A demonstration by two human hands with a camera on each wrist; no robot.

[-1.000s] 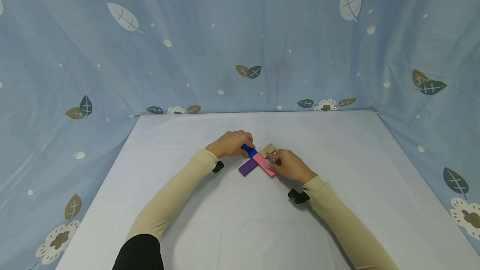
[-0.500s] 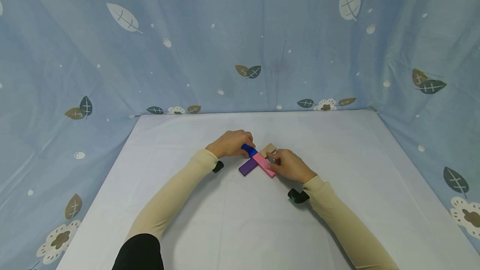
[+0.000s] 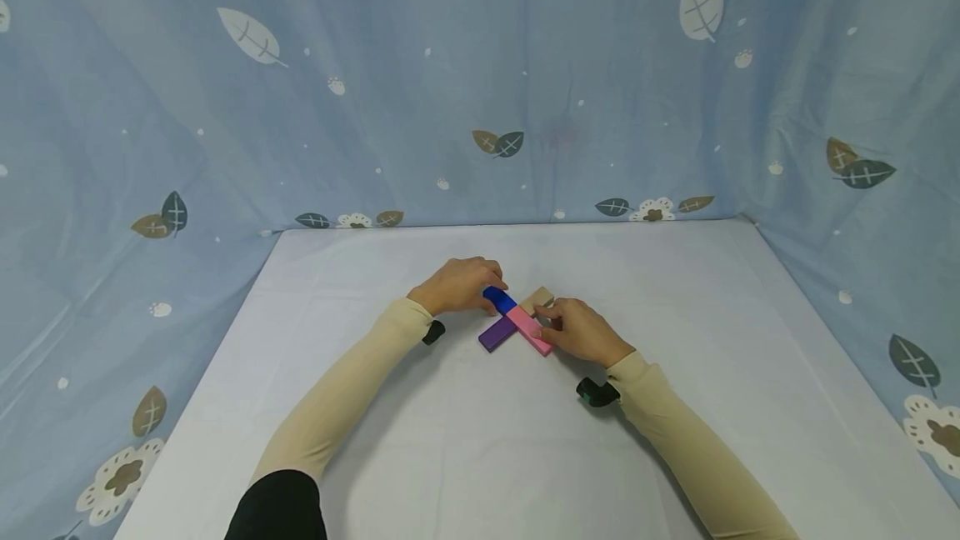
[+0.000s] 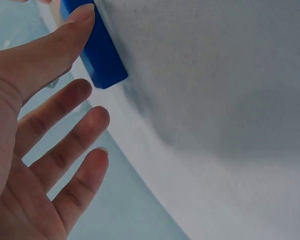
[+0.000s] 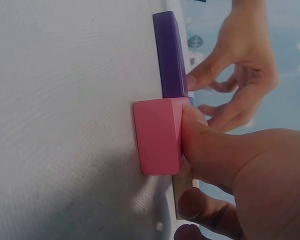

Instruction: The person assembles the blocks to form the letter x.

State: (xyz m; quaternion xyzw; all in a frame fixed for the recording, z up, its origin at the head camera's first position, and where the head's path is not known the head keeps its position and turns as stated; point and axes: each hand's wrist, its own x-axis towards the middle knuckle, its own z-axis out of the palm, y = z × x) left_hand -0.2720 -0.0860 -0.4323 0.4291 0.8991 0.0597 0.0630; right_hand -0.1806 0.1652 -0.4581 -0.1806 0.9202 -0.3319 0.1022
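Four toy blocks form a cross on the white table: a blue block [image 3: 500,300] in line with a pink block [image 3: 529,330], and a purple block [image 3: 496,335] opposite a plain wooden block [image 3: 537,301]. My left hand [image 3: 459,286] is at the outer end of the blue block [image 4: 106,60]. In the left wrist view its thumb overlaps that block, while several other fingers spread loosely apart from it. My right hand [image 3: 585,330] holds the pink block [image 5: 157,137] with the thumb against it. A fingertip of that hand overlaps the wooden block [image 5: 182,192] in the right wrist view.
The white-covered table [image 3: 465,457] reaches back to a blue patterned curtain [image 3: 420,107], which also hangs at both sides. Dark camera mounts [image 3: 597,392] sit beneath the wrists.
My left hand has shifted slightly left and back, its fingertips easing away from the blue block. The right hand and the blocks hold their places.
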